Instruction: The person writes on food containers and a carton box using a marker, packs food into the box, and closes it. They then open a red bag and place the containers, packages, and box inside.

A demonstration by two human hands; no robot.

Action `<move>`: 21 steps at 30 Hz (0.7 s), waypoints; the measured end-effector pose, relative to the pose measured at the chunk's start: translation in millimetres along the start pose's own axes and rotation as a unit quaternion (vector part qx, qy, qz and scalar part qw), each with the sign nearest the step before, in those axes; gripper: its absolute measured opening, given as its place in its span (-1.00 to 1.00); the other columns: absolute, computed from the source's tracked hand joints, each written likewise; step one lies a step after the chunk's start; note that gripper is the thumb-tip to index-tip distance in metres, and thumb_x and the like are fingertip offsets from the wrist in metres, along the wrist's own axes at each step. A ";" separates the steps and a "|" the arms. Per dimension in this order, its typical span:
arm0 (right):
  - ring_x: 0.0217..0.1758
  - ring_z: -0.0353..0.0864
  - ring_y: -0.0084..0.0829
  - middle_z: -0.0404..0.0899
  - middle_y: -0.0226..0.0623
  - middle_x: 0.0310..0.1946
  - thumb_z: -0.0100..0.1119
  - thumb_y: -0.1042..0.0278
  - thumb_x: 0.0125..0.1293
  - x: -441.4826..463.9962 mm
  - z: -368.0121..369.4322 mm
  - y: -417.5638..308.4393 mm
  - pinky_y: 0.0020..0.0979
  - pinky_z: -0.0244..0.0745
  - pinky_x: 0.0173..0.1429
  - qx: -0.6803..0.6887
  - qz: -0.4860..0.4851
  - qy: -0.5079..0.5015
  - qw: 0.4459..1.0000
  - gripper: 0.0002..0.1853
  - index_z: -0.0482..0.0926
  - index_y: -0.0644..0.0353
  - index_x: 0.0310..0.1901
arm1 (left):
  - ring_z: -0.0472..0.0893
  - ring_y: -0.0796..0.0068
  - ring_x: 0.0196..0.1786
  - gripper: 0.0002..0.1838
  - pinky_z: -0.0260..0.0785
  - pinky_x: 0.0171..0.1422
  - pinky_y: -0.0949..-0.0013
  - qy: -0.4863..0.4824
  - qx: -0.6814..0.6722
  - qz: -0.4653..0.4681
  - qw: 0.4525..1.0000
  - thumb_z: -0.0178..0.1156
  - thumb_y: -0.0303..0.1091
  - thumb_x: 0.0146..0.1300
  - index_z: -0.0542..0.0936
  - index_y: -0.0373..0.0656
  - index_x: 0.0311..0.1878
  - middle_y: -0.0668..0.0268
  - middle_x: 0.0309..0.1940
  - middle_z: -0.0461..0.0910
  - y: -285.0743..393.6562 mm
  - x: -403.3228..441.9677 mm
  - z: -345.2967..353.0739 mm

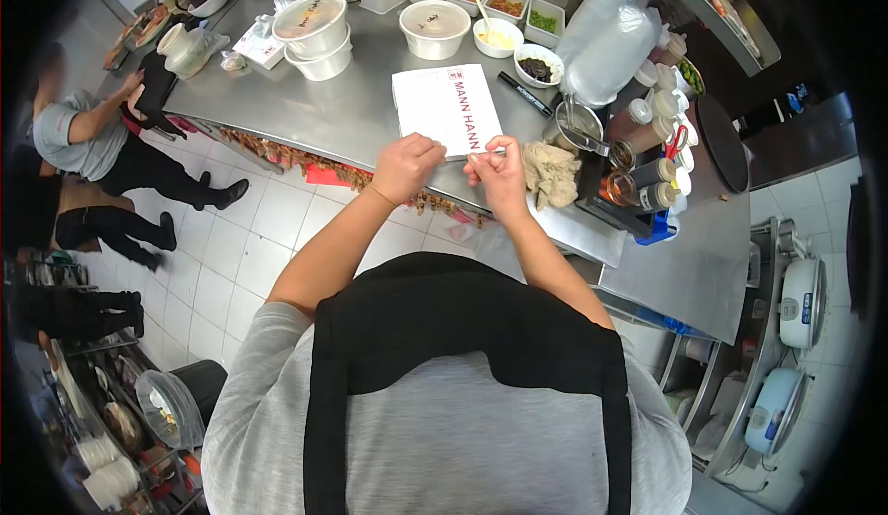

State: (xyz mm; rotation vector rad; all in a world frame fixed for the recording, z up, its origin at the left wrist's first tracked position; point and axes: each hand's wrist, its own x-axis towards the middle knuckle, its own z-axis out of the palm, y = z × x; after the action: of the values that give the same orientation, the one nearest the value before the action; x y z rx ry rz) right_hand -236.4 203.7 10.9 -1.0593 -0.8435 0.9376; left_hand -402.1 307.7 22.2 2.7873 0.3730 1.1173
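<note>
A white box [435, 104] with red lettering lies on the steel counter in front of me. My left hand [407, 165] is at its near left edge, fingers closed on that edge. At the near right corner is my right hand [499, 173], its fingers curled and pinched together; whatever they hold is too small to make out. A crumpled beige cloth [551, 173] lies just right of my right hand. Beyond the box's right side are a black marker [524, 94] and a bowl of dark food [538, 67].
Lidded white tubs [435, 30] stand behind the box. Squeeze bottles [652, 131] and a metal pot [575, 128] are at the right. Small trays of ingredients [507, 1] line the back. At the left, a person [83, 131] stands by the counter's end.
</note>
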 end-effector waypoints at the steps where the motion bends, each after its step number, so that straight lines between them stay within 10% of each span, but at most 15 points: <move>1: -0.48 0.49 -0.63 0.57 -0.30 -0.50 0.14 0.54 0.30 0.2 1.1 7.2 -0.58 0.39 -0.39 -0.006 0.008 -0.002 1.000 -0.72 0.21 0.10 -0.14 | 0.58 0.20 -0.29 -0.76 0.44 -0.25 0.21 0.002 -0.004 0.001 1.000 0.21 -0.43 -0.03 0.61 -0.14 -0.22 0.23 -0.36 0.56 -1.8 -0.4 0.6; 8: -0.51 0.51 -0.60 0.58 -0.34 -0.51 0.18 0.46 0.29 -4.6 6.8 35.4 -0.55 0.39 -0.40 -0.152 0.002 0.026 0.988 -0.71 0.55 0.03 0.04 | 0.56 0.22 -0.31 -0.82 0.43 -0.25 0.22 0.006 -0.043 0.027 0.999 0.20 -0.43 -0.01 0.58 -0.16 -0.28 0.25 -0.39 0.54 -9.6 2.9 -3.0; 11: -0.53 0.54 -0.44 0.58 -0.25 -0.52 0.25 0.44 0.21 2.9 13.8 39.1 -0.46 0.42 -0.41 -0.436 -0.235 0.066 0.866 -0.54 0.55 -0.18 0.15 | 0.55 0.22 -0.31 -0.87 0.42 -0.26 0.23 -0.003 -0.046 0.036 0.998 0.19 -0.43 0.01 0.56 -0.17 -0.32 0.26 -0.39 0.54 -11.2 4.5 -4.9; 15: -0.53 0.55 -0.34 0.54 -0.27 -0.58 0.32 0.40 0.12 6.6 14.9 24.1 -0.38 0.46 -0.38 -0.654 -0.119 0.021 0.747 -0.32 0.37 -0.31 0.30 | 0.55 0.20 -0.32 -0.87 0.41 -0.24 0.17 -0.027 -0.053 0.031 0.998 0.18 -0.32 0.10 0.56 -0.18 -0.35 0.22 -0.43 0.55 -14.6 6.6 -8.4; 18: -0.52 0.57 -0.41 0.58 -0.31 -0.48 0.28 0.39 0.19 -8.4 23.3 14.1 -0.37 0.50 -0.37 -0.505 -0.008 0.098 0.857 -0.19 0.09 -0.15 0.44 | 0.55 0.08 -0.31 -0.75 0.41 -0.19 0.10 -0.155 0.003 0.017 0.988 0.18 -0.19 0.15 0.58 -0.20 -0.30 0.13 -0.42 0.58 -59.3 17.1 -2.5; 21: -0.43 0.59 -0.45 0.55 -0.32 -0.28 0.18 0.40 0.29 -32.1 24.4 45.4 -0.34 0.53 -0.36 -0.066 -0.015 0.286 0.956 -0.19 -0.09 0.06 0.46 | 0.57 -0.04 -0.23 -0.65 0.41 -0.10 0.04 -0.002 -0.086 -0.198 0.976 0.17 -0.07 0.17 0.58 -0.22 -0.24 0.01 -0.35 0.61 -113.6 46.0 1.5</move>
State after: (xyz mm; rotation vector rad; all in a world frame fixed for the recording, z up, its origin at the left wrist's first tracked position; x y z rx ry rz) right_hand -280.0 191.4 -29.5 -1.3410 -0.4383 0.5046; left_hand -389.7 429.5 29.2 2.4178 0.7526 0.9925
